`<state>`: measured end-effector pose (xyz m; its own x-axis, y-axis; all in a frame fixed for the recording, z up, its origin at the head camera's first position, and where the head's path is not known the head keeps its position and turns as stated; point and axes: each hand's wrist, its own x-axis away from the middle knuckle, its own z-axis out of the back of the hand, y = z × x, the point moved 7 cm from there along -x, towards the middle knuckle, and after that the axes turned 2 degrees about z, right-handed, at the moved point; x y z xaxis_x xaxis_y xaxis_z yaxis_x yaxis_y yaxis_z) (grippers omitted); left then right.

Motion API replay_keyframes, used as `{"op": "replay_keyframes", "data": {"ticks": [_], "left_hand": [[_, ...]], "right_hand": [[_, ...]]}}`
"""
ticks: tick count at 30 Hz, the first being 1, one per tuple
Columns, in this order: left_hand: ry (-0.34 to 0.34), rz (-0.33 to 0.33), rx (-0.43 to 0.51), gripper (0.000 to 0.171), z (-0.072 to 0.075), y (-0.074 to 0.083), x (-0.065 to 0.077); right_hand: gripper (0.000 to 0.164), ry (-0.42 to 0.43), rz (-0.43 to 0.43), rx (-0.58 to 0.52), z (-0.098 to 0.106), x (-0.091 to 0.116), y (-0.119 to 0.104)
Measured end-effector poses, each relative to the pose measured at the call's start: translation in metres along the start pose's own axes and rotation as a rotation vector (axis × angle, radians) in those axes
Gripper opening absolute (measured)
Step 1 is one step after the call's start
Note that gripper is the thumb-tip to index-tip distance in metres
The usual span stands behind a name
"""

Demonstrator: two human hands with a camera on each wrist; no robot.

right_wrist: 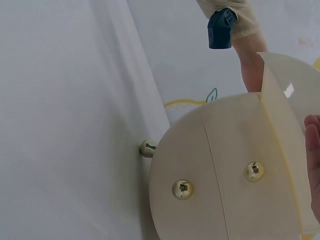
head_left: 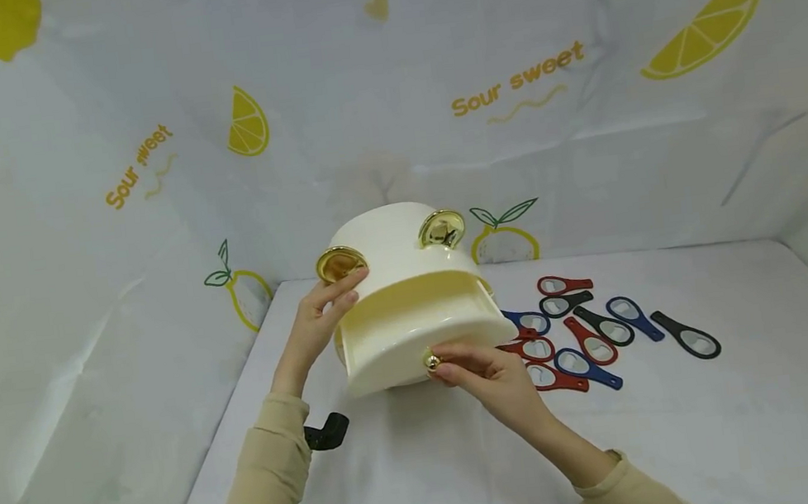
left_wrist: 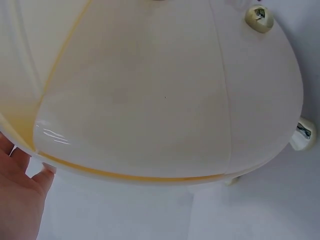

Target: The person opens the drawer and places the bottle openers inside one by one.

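A cream-white rounded box with two gold ears stands tilted in the middle of the head view. Its front flap is swung outward, leaving a gap along the upper edge. My left hand grips the box's left side just below one ear; the left wrist view shows the thumb at the rim. With thumb and fingertips my right hand pinches the small gold knob on the flap. Round gold feet stick out of the box in the right wrist view.
Several small magnifying glasses with red, blue and black frames lie right of the box on the white-covered table. Behind rises a white cloth printed with lemons. Black wrist devices sit by the sleeves.
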<state>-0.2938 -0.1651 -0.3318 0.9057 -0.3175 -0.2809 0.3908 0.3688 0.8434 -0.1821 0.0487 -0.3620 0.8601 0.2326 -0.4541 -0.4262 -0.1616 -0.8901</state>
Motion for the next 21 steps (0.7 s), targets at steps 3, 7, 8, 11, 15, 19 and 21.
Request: {"op": "replay_keyframes", "data": {"ticks": [3, 7, 8, 11, 15, 19, 21], "left_hand": [[0.003, -0.002, -0.012, 0.036, -0.001, 0.011, 0.002], [0.011, -0.004, -0.028, 0.036, 0.0, 0.026, 0.007], [0.011, -0.003, -0.029, 0.036, 0.0, 0.029, 0.007], [0.011, -0.001, -0.029, 0.036, -0.001, 0.03, 0.007], [0.01, 0.001, -0.024, 0.036, -0.001, 0.025, 0.006], [0.006, 0.014, -0.009, 0.037, -0.001, 0.009, 0.003], [0.005, 0.021, 0.001, 0.037, -0.001, 0.0, 0.0]], "right_hand": [[0.026, -0.021, 0.009, -0.002, 0.0, 0.005, -0.002], [0.026, -0.042, 0.005, -0.006, -0.002, 0.01, -0.002], [0.026, -0.046, 0.007, -0.007, -0.002, 0.011, -0.002], [0.025, -0.059, 0.039, 0.004, -0.002, 0.015, -0.003], [0.024, -0.063, 0.06, 0.002, -0.003, 0.02, -0.005], [0.023, -0.069, 0.064, -0.024, -0.003, 0.024, -0.006], [0.023, -0.076, 0.07, -0.028, -0.003, 0.025, -0.008]]}}
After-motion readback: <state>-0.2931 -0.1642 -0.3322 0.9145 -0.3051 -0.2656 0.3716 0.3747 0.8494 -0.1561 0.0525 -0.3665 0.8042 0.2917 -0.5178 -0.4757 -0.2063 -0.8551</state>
